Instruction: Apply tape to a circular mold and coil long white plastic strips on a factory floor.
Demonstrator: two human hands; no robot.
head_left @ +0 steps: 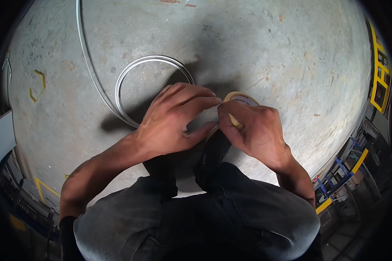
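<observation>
My right hand [259, 128] is closed around what looks like a roll of tape with a pale yellow rim [231, 94] and a printed light inner side. A tan bit of it shows between the thumb and fingers; the rest is hidden by the hand. Close on its left is my left hand [176, 115], thumb and fingers apart, their tips pointing at the right hand. I see nothing held in it. Beyond the left hand a coil of thin whitish tubing or cable [117, 89] lies on the floor, partly covered by that hand.
From the coil one long strand [85, 54] runs to the far left over the grey concrete floor [265, 52]. My bent knees [122, 217] and dark shoes are below my hands. Yellow frames [379, 71] and blue racks [342, 176] stand at the right edge, a pale panel [1, 139] at the left.
</observation>
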